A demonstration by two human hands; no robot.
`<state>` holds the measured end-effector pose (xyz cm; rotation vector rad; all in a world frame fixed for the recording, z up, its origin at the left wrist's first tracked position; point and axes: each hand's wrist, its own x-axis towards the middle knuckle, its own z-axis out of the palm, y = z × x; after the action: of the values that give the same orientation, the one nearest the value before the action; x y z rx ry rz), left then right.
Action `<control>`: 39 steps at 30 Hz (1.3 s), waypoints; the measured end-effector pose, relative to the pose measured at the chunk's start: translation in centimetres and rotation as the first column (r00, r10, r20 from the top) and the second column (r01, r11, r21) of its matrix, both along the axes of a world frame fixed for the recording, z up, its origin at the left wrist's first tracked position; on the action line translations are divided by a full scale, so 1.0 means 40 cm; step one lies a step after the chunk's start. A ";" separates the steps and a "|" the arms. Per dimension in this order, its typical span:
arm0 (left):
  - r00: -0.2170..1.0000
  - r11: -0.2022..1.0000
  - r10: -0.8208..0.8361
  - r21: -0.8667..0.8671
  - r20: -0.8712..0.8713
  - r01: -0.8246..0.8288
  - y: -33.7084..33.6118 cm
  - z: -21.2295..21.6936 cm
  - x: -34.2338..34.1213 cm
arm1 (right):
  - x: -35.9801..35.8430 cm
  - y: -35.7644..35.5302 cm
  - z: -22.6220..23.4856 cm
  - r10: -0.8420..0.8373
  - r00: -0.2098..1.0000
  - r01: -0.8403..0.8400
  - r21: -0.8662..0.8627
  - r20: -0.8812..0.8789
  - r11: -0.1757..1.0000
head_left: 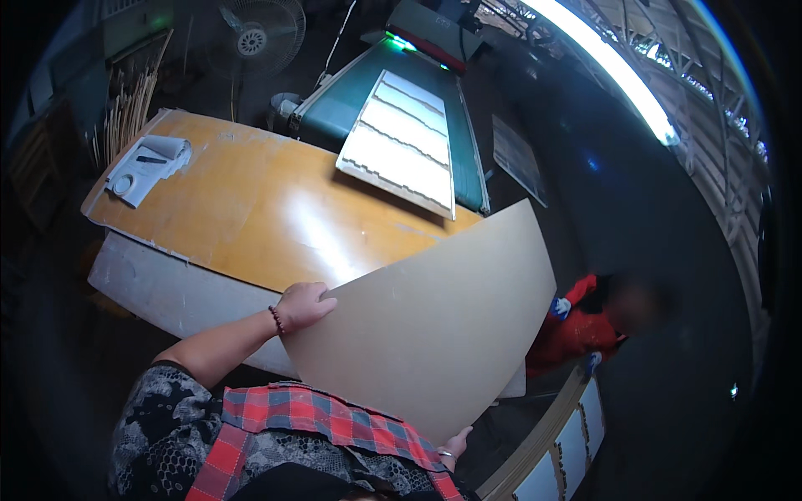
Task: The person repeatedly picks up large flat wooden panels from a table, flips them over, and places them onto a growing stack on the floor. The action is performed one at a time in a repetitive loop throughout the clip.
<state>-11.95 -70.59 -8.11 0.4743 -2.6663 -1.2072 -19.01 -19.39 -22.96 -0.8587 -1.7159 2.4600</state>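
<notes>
A large, thin beige board [426,326] is tilted in front of me, its far corner over the edge of the orange tabletop. My left hand [306,307] is closed around its left corner, thumb on top, with a beaded bracelet at the wrist. Lower down, my right hand [455,445] grips the near edge; most of its fingers are hidden. At the board's right edge is a blue-and-white gloved hand [560,309] of a co-worker in red [576,338]. Whether that glove grips the board I cannot tell.
A glossy panel with dark bands [397,142] lies from the green conveyor belt [326,117] onto the orange tabletop [242,192]. Papers [150,171] with a tape roll [124,184] lie at its left. A board stack [535,442] stands lower right; a fan [252,39] stands behind.
</notes>
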 end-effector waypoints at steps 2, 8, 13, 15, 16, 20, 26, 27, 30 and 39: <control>0.997 0.998 0.062 0.029 -0.055 -0.061 -0.046 -0.001 0.021 | -0.051 -0.039 0.008 0.048 0.997 -0.045 0.045 -0.061 0.998; 0.930 0.927 0.323 0.258 -0.177 -0.273 -0.122 -0.054 0.043 | -0.256 -0.245 0.159 0.154 0.964 -0.147 0.048 -0.217 0.988; 0.855 0.814 0.489 0.442 -0.174 -0.376 -0.188 -0.112 -0.145 | -0.637 -0.422 0.186 0.257 0.905 -0.193 0.212 -0.339 0.958; 0.791 0.770 0.568 0.487 -0.227 -0.412 -0.230 -0.135 -0.279 | -0.825 -0.527 0.229 0.345 0.888 -0.280 0.237 -0.304 0.930; 0.762 0.741 0.608 0.504 -0.224 -0.443 -0.259 -0.152 -0.343 | -0.918 -0.580 0.253 0.423 0.874 -0.363 0.256 -0.239 0.896; 0.724 0.729 0.644 0.483 -0.246 -0.485 -0.391 -0.188 -0.590 | -1.281 -0.768 0.267 0.466 0.845 -0.347 0.393 -0.264 0.852; 0.732 0.732 0.681 -0.008 0.028 -0.681 -0.473 -0.161 -0.770 | -1.546 -0.914 0.165 0.586 0.810 -0.185 0.960 0.028 0.210; 0.735 0.712 0.677 -0.221 -0.038 -0.667 -0.475 -0.192 -0.757 | -1.532 -0.945 0.150 0.537 0.829 -0.102 0.986 0.157 -0.130; 0.772 0.697 0.636 -0.425 -0.007 -0.578 -0.495 -0.283 -0.730 | -1.480 -0.931 0.086 0.508 0.809 -0.253 0.956 0.295 -0.150; 0.782 0.761 0.531 0.222 0.327 -0.610 -0.439 -0.386 -0.647 | -1.353 -0.777 -0.039 0.606 0.698 -0.640 0.712 0.382 0.289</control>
<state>-37.82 -88.16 -23.54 1.4648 -2.1964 -1.4254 -73.14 -50.48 -24.52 -0.0621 -3.2319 1.3668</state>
